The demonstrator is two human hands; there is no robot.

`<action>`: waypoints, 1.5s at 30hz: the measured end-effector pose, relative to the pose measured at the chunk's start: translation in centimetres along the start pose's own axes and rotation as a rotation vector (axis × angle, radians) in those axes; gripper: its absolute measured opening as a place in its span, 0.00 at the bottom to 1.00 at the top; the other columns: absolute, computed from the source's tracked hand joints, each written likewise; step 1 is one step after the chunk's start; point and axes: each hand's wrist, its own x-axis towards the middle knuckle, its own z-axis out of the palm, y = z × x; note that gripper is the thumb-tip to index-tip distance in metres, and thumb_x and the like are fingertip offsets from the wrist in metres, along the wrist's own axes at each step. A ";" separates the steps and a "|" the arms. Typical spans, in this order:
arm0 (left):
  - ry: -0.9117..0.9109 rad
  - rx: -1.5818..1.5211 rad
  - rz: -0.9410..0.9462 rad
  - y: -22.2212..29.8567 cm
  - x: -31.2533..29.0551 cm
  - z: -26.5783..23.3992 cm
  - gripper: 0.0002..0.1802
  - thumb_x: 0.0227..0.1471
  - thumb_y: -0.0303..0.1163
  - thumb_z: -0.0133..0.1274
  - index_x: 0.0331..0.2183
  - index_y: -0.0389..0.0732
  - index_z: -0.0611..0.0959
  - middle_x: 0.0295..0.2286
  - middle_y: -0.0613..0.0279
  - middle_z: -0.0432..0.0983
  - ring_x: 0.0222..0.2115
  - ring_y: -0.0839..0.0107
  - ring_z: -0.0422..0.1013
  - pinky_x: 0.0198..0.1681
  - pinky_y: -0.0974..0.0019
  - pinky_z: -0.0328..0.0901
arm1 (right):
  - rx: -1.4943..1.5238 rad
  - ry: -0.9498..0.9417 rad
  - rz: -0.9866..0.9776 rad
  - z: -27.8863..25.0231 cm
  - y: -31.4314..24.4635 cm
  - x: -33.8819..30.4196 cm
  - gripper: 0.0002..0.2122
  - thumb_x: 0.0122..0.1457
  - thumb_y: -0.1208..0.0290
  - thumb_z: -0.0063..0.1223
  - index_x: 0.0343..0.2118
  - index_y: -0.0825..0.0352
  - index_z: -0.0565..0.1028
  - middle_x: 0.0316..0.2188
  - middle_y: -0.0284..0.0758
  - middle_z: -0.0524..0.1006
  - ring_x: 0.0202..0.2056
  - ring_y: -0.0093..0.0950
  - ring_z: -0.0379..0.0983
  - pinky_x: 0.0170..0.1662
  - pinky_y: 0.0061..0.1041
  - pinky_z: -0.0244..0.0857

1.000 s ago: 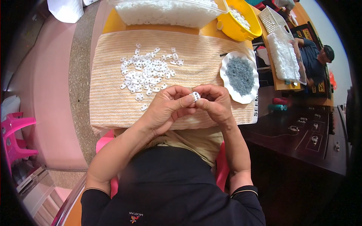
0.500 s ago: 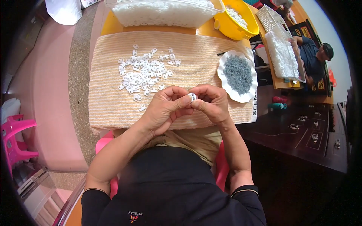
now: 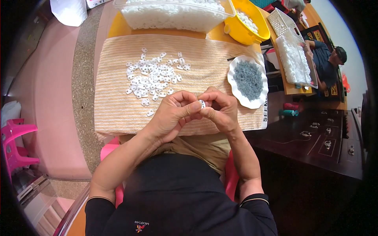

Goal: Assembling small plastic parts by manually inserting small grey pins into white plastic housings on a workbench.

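Note:
A small white plastic piece with two holes (image 3: 202,104) is held between my hands above the towel's near edge. My left hand (image 3: 173,114) pinches it with thumb and forefinger from the left. From the right, the thumb and forefinger of my right hand (image 3: 223,109) close on the same piece. The fingertips cover much of it. Beyond my left hand lies a loose pile of similar white two-hole pieces (image 3: 152,78). Right of my right hand, a white wavy-rimmed plate (image 3: 254,105) holds a heap of small, thin grey pieces (image 3: 248,80), too small to name.
A striped beige towel (image 3: 112,114) covers the table. At its far side stand a clear bin (image 3: 229,12) of white pieces and a yellow basin (image 3: 263,29). A co-worker (image 3: 327,61) sits far right by another white-filled tub (image 3: 293,65). A pink stool (image 3: 16,137) stands left.
The white piece has turned slightly between my fingertips, now showing more of its edge. Both hands keep their pinch in nearly the same place. The whole view has shifted slightly.

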 end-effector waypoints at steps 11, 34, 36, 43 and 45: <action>0.018 -0.017 -0.004 -0.1 -0.3 0.6 0.05 0.52 0.27 0.58 0.31 0.38 0.78 0.29 0.63 0.77 0.30 0.75 0.74 0.38 0.72 0.72 | 0.125 -0.004 0.055 0.8 -1.5 0.1 0.12 0.51 0.71 0.64 0.34 0.72 0.74 0.28 0.29 0.69 0.31 0.16 0.64 0.34 0.14 0.60; 0.045 0.002 -0.061 -1.6 0.0 0.3 0.06 0.55 0.28 0.55 0.35 0.37 0.78 0.38 0.58 0.77 0.33 0.76 0.74 0.40 0.71 0.73 | -0.677 0.757 -0.159 -14.3 -8.2 13.4 0.14 0.55 0.70 0.58 0.40 0.76 0.76 0.29 0.34 0.77 0.24 0.20 0.72 0.28 0.18 0.68; 0.062 -0.003 -0.057 -1.5 0.0 0.2 0.06 0.54 0.28 0.55 0.35 0.37 0.79 0.38 0.58 0.77 0.33 0.76 0.74 0.39 0.72 0.73 | -0.854 0.667 -0.221 -13.1 -5.9 13.3 0.13 0.55 0.71 0.58 0.39 0.75 0.77 0.28 0.34 0.78 0.24 0.18 0.72 0.27 0.17 0.67; 0.128 0.041 -0.017 -1.6 -0.2 0.2 0.06 0.54 0.28 0.56 0.33 0.37 0.79 0.31 0.63 0.77 0.30 0.79 0.73 0.35 0.74 0.72 | -1.019 0.054 -0.106 -2.1 1.2 11.9 0.10 0.52 0.68 0.58 0.33 0.69 0.79 0.22 0.40 0.79 0.24 0.25 0.75 0.30 0.25 0.67; 0.131 0.041 -0.010 -1.7 0.0 0.1 0.06 0.54 0.28 0.56 0.33 0.37 0.79 0.31 0.64 0.77 0.30 0.79 0.73 0.35 0.74 0.72 | -1.060 0.030 -0.006 -0.9 1.4 12.1 0.10 0.51 0.67 0.58 0.33 0.68 0.80 0.22 0.41 0.78 0.24 0.28 0.75 0.30 0.27 0.68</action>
